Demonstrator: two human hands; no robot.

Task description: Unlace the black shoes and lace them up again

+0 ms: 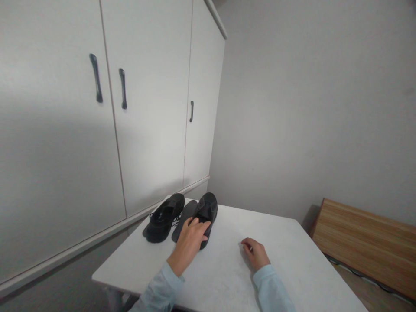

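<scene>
My left hand (191, 239) reaches over a black shoe (208, 206), its thumb and fingers closed around the shoe's near part. Beneath and to the left of that shoe lies a flat, black, sole-shaped piece (185, 216); my hand and the shoe hide some of it. Farther left, another black shoe (165, 218) sits on the white table (224, 277), with laces showing at its side. My right hand (255, 252) rests by itself on the tabletop, right of the shoes, with its fingers loosely curled in and nothing visible in them.
A white wardrobe (152, 108) with dark handles (122, 89) stands along the left, close to the table's far left edge. Behind the table rises a grey wall (308, 108). At the right is a wooden panel (367, 242), with a dark cable along its lower edge.
</scene>
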